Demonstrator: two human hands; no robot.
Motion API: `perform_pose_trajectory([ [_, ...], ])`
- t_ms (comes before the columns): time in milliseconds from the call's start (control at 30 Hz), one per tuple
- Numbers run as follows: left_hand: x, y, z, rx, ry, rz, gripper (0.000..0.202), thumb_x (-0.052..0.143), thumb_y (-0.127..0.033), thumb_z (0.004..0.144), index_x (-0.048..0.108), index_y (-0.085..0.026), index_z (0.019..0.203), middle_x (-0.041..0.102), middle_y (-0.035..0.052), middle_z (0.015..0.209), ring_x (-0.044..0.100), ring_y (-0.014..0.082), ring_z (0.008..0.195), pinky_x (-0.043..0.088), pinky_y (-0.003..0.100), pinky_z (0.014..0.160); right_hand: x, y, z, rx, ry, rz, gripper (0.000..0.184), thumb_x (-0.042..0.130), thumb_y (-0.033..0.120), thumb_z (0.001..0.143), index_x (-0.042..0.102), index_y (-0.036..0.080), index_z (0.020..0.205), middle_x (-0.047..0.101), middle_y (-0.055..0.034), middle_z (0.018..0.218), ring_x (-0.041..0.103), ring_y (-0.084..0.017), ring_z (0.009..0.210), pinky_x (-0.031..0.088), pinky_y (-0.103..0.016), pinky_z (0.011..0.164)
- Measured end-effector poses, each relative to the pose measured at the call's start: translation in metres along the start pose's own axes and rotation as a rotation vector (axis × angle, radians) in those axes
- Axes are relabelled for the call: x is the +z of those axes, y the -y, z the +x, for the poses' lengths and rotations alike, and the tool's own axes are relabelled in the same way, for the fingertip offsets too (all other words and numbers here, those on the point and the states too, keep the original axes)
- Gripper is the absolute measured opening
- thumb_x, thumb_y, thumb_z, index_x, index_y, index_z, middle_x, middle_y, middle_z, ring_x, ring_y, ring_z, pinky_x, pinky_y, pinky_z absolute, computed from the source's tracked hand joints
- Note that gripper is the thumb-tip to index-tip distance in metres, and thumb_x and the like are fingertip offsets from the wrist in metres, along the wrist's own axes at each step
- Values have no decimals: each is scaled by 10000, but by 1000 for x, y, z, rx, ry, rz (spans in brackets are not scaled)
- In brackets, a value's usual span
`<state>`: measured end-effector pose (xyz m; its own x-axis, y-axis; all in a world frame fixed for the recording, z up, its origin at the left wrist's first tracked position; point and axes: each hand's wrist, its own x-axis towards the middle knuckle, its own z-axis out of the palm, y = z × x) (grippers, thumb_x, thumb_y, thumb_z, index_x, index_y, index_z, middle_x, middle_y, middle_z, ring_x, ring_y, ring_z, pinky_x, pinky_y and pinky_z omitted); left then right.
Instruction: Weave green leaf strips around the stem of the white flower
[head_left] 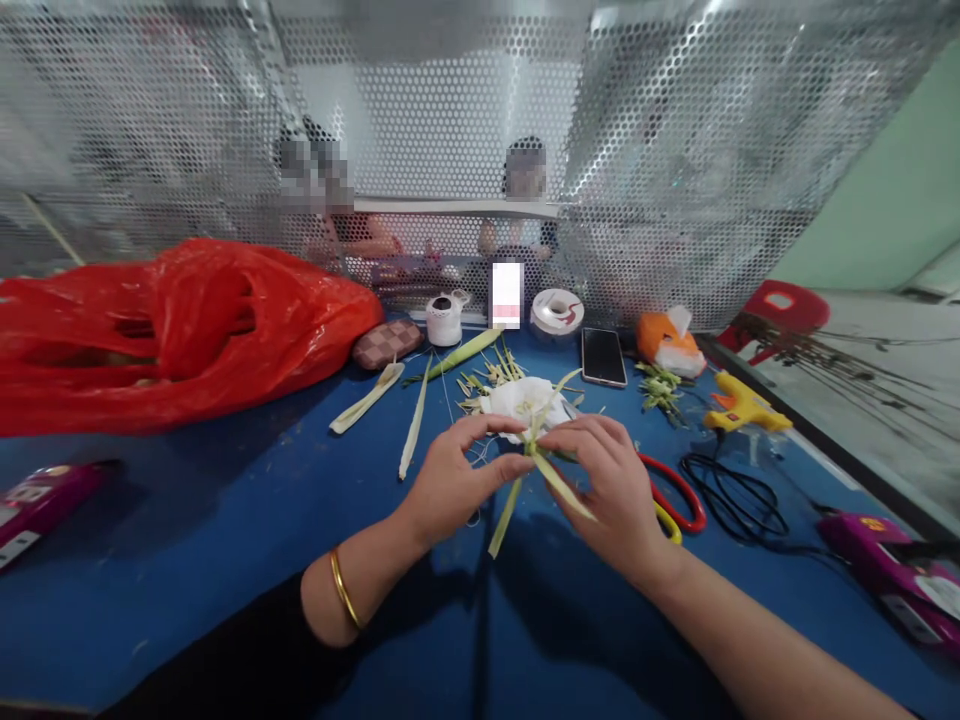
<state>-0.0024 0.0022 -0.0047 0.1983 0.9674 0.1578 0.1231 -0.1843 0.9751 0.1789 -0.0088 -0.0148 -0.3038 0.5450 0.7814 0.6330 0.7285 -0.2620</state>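
Pale green strips of what looks like corn husk (562,484) cross each other in front of me, their ends sticking out above and below my fingers. My left hand (448,480) pinches the crossing point between thumb and fingers. From the other side, my right hand (616,490) grips the same strips with bent fingers; its thumb is mostly hidden. Just behind the hands lies a crumpled white tissue (517,398) with cut husk bits (501,370) around it. Scissors with red and yellow handles (688,508) lie partly under my right hand.
Loose husk pieces (367,398) and a green husk (469,352) lie left of centre. Behind are a thread spool (444,322), a tape roll (556,314) and a phone (604,357). A red plastic bag (187,340) fills the left; a yellow glue gun (746,405) with black cord lies right.
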Motion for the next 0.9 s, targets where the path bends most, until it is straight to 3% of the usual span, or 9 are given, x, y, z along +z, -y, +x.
perform_pose_trajectory([
  [133, -7, -2, 3, 92, 136, 62, 204, 748, -285, 708, 688, -189, 877, 691, 43, 968, 591, 209, 983, 399, 335, 941, 0, 1, -3, -74, 83, -2, 163, 585, 104, 848, 574, 224, 958, 702, -26, 870, 666, -183, 828, 401, -431, 958],
  [300, -6, 4, 5, -36, 288, -121, 171, 703, -284, 750, 649, -168, 863, 648, 9, 812, 573, 152, 785, 431, 288, 775, 2, -1, -4, -104, 119, 0, 153, 573, 92, 858, 594, 216, 945, 700, -13, 851, 669, -164, 809, 373, -429, 992],
  [433, -4, 4, 5, -112, 262, -246, 192, 748, -269, 700, 645, -161, 820, 629, 1, 780, 556, 133, 741, 420, 267, 741, 2, 1, -3, -82, 157, 14, 192, 552, 60, 844, 597, 224, 933, 696, -5, 852, 668, -163, 811, 354, -444, 1014],
  [533, -5, 1, 4, -146, 186, -306, 176, 774, -246, 676, 636, -157, 742, 614, -10, 728, 551, 122, 713, 417, 251, 732, -1, 2, -3, -18, 122, 31, 251, 594, 101, 825, 579, 234, 1038, 690, -39, 957, 647, -203, 929, 365, -460, 1013],
  [667, -8, -2, 2, -175, 145, -455, 158, 772, -243, 688, 654, -162, 756, 655, 11, 762, 595, 136, 749, 428, 253, 767, -4, -1, -5, 214, -173, 123, 391, 632, 198, 817, 537, 213, 1197, 600, -117, 1159, 543, -273, 1121, 412, -460, 971],
  [767, -7, -4, 1, -216, 120, -546, 159, 778, -234, 685, 643, -175, 743, 674, 13, 760, 607, 134, 754, 430, 235, 746, -2, -6, -5, 518, -356, 273, 293, 614, 239, 840, 578, 210, 1130, 606, -103, 1109, 562, -259, 1057, 426, -443, 942],
  [833, -5, -4, -1, -240, 115, -573, 164, 778, -233, 692, 629, -178, 731, 670, 9, 752, 603, 127, 749, 431, 226, 735, 1, -7, -3, 710, -254, 505, 199, 644, 274, 822, 629, 206, 1009, 652, -77, 1003, 598, -238, 949, 454, -415, 888],
  [900, -2, -3, -3, -264, 134, -595, 164, 770, -239, 711, 622, -177, 741, 665, 9, 762, 600, 123, 747, 435, 225, 738, 5, -4, -2, 835, -20, 829, 158, 697, 294, 777, 669, 198, 899, 687, -54, 907, 618, -219, 871, 470, -386, 853],
])
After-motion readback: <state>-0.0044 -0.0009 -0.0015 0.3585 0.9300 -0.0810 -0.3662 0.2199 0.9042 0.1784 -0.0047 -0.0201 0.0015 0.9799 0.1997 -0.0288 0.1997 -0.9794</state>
